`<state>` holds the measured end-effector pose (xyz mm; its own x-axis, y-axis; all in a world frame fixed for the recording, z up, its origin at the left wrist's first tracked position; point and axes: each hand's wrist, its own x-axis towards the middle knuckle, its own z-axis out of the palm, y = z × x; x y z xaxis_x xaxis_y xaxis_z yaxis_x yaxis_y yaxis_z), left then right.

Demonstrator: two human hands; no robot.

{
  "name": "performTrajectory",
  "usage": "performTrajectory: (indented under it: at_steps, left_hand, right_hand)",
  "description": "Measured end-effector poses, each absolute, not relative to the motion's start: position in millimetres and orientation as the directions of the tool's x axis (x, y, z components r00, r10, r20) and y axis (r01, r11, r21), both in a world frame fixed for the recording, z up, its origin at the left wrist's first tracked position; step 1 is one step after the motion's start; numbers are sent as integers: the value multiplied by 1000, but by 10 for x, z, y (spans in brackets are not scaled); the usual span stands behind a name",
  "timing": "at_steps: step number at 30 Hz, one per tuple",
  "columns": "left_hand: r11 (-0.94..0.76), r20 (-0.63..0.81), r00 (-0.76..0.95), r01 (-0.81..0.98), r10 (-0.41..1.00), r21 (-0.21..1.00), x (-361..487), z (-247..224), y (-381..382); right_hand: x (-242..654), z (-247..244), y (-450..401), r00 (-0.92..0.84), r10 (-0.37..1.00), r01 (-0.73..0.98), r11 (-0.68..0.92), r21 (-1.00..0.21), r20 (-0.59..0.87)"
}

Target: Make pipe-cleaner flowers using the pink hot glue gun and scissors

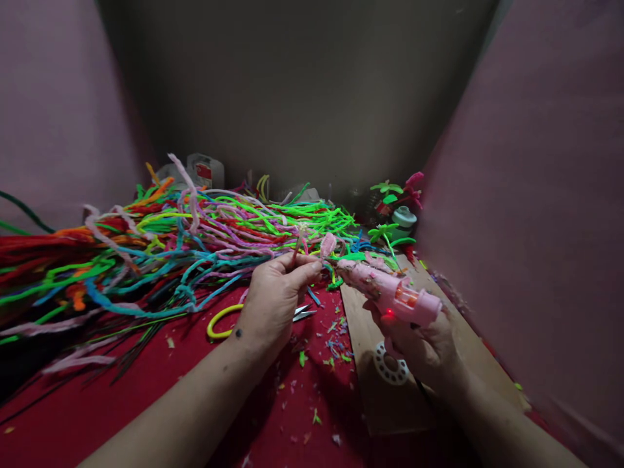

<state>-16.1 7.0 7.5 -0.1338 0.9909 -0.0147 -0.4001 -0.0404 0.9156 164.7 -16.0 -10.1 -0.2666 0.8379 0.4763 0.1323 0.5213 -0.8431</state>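
Note:
My right hand [424, 344] is wrapped round the grip of a pink hot glue gun [383, 289], its red light lit. The gun's nozzle points left, right by the fingertips of my left hand [280, 292]. Between thumb and fingers the left hand pinches a small pink pipe-cleaner petal [328, 245], a fuzzy loop standing up close to the nozzle. A thin brownish stem also rises from that hand. Whether glue is coming out cannot be made out. Partly behind my left wrist lie scissors [220, 323] with yellow handles.
A big heap of coloured pipe cleaners [234, 227] spreads across the left and back. A cardboard piece [390, 406] bears a white ring with holes [390, 364]. Fuzz scraps litter the red cloth [302, 429]. Pipe-cleaner flowers [387, 188] stand at the back right beside a pale green container [404, 218].

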Motion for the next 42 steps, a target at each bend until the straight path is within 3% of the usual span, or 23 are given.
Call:
performTrajectory:
  at_steps: [3,7,9,11,15,17,20,29,33,35,37,39,42]
  left_hand:
    - [-5,-59,-117,-487,991,873,-166,102,61]
    - [24,-96,-110,-526,989,850,-173,106,66]
    - [37,-112,-115,-512,987,858,-169,103,71]
    - [51,-125,-116,-501,985,864,-159,104,73]
    - [80,-135,-80,-483,988,872,-138,108,72]
    - [81,-134,-77,-482,988,872,-136,98,76]
    - [81,-128,-64,-487,990,870,-136,65,87]
    - [127,-92,95,-498,991,858,-114,-13,69]
    - [153,-103,123,-526,987,837,-116,-3,50]
    - [178,-115,147,-542,982,821,-110,2,42]
    - [200,-122,175,-551,977,810,-97,8,26]
    - [220,-127,201,-557,971,801,-78,18,2]
    - [257,-142,243,-552,960,793,-51,35,-35]
  right_hand:
    - [1687,-47,-139,-323,794,169,585,-793,516]
    - [1896,-11,-136,-366,815,324,564,-759,450]
    - [2087,-66,-165,-272,860,510,510,-693,432]
    - [2323,-167,-222,-119,839,680,458,-572,530]
    - [2796,-382,-399,39,891,850,208,-484,452]
    - [2970,-453,-474,110,918,896,74,-437,381]
    - [3107,-512,-505,133,940,919,1,-393,313]
    - [3156,-517,-176,47,976,976,1,-218,214]
    - [3123,-351,-190,-65,978,988,91,-126,199]
    - [2957,-205,-222,-32,943,976,101,-194,331]
    - [2672,-60,-231,-48,912,885,227,-406,407]
    - [2317,40,-196,-110,924,662,342,-666,365]
    - [1824,75,-74,-158,969,167,217,-962,191]
